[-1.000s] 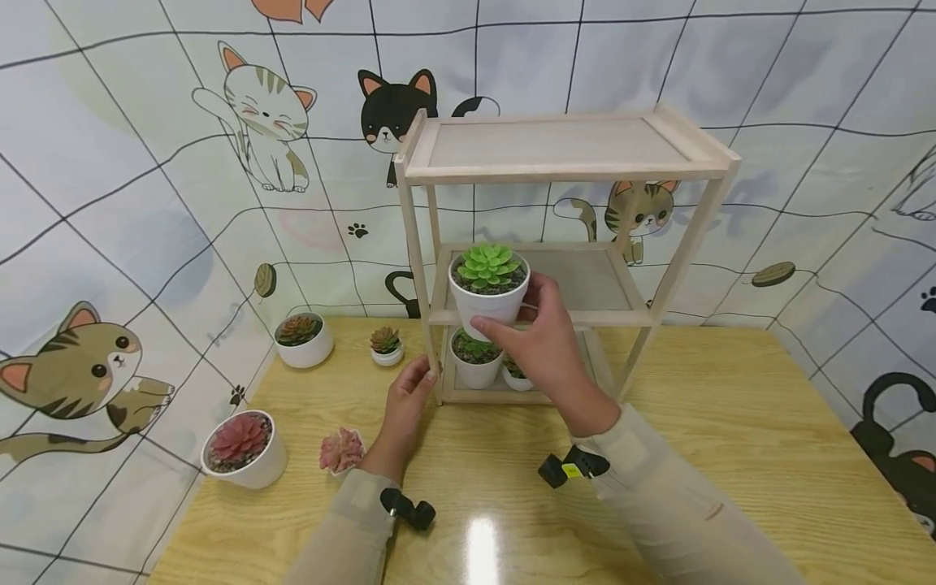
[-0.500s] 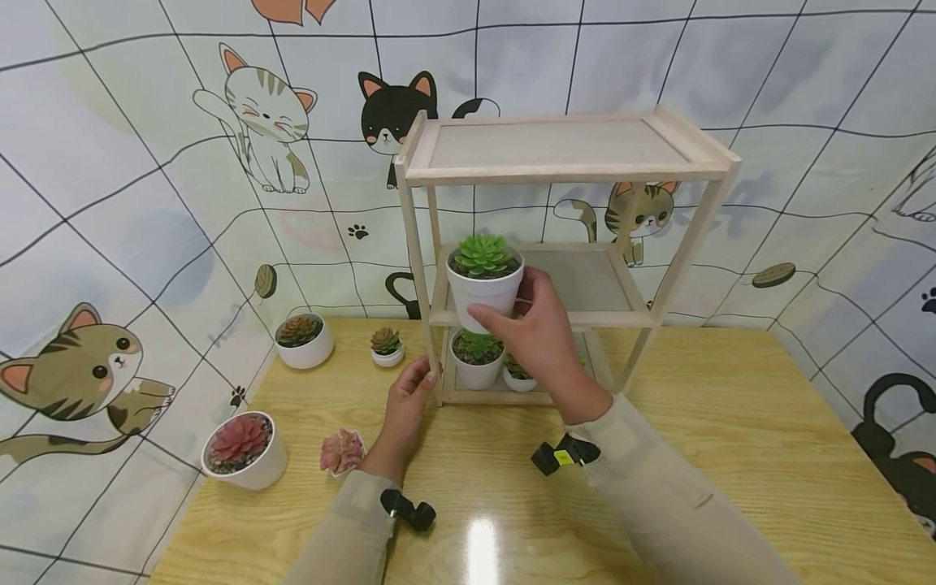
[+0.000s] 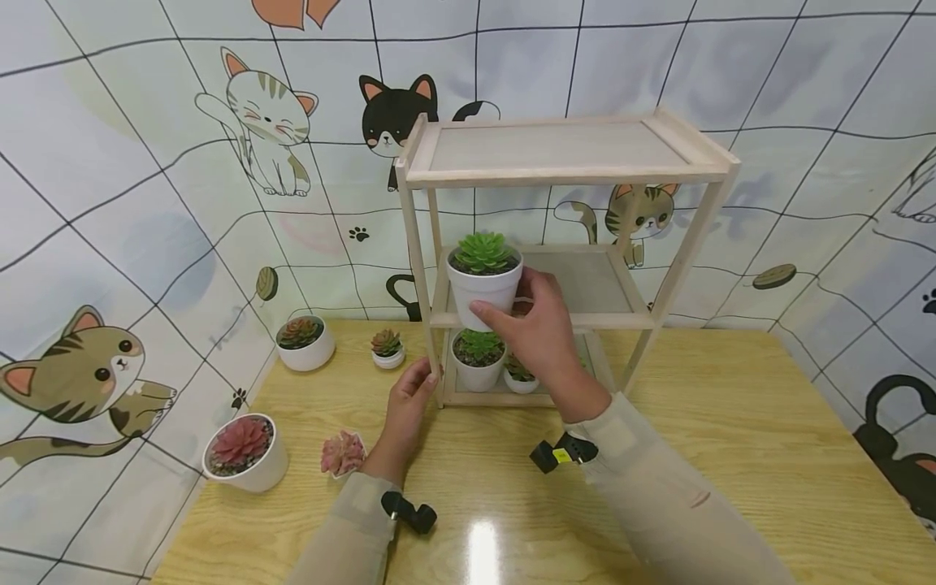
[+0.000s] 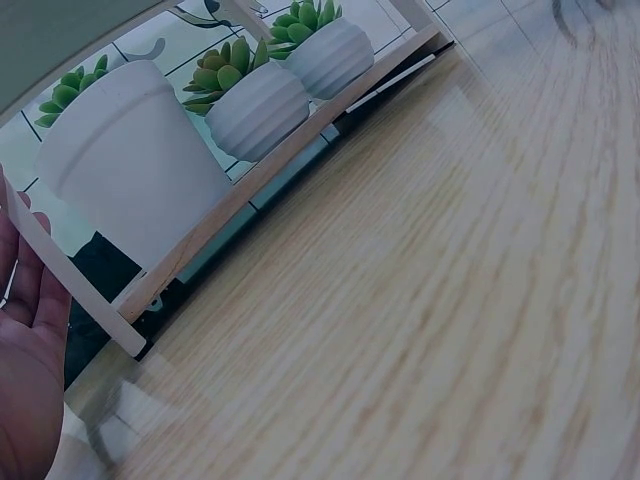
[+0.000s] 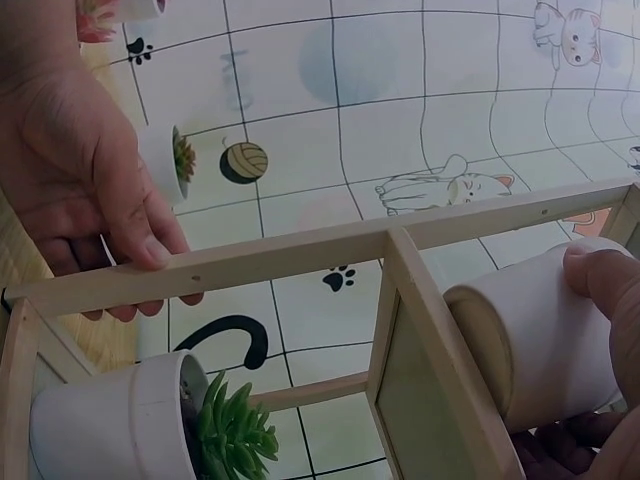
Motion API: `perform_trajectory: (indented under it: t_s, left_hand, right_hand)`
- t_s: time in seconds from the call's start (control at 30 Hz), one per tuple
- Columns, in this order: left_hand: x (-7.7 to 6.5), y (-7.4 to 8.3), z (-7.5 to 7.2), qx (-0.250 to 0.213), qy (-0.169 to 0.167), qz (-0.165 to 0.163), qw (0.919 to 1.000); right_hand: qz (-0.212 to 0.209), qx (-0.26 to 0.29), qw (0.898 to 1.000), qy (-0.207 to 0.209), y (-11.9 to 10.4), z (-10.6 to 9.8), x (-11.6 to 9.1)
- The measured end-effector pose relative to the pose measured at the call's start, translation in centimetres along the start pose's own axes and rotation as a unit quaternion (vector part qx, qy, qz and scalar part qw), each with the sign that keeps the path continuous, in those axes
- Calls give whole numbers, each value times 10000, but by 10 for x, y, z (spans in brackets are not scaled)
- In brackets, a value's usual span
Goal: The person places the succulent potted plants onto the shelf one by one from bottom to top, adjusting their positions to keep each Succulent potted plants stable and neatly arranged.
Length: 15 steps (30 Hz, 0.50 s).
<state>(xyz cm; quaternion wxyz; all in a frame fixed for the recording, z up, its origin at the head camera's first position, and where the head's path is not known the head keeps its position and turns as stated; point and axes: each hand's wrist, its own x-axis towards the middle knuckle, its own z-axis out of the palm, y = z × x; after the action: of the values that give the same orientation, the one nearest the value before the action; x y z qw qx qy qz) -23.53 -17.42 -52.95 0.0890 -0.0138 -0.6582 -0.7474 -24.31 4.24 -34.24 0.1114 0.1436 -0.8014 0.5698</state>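
Observation:
My right hand (image 3: 537, 329) holds a white pot with a bright green succulent (image 3: 483, 280), thumb in front and fingers behind. The pot is upright at the left end of the middle shelf, its base close over the shelf board in the right wrist view. My left hand (image 3: 405, 406) grips the left front post (image 5: 270, 252) of the light wooden shelf rack (image 3: 570, 175) low down, thumb on one side and fingers on the other. Below, a white potted green succulent (image 3: 478, 374) and smaller potted succulents (image 4: 258, 110) stand in a row on the bottom shelf.
Left of the rack on the wooden table (image 3: 731, 455) stand a wide potted succulent (image 3: 305, 349), a tiny one (image 3: 387, 357), a red one (image 3: 249, 467) and a small pink one (image 3: 342, 453) beside my left forearm. A cat-print wall covering (image 3: 526, 57) stands close behind.
My right hand has shifted slightly left with the potted succulent, which now stands more upright in view. My left hand stays on the post.

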Motion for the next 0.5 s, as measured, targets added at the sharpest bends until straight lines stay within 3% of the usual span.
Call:
perform_trajectory:
  t_s: [0.5]
  left_hand:
    - [-1,2,1,50,34,-8,10000]
  right_hand:
    - [-87,339,9986,394,1,0,0]
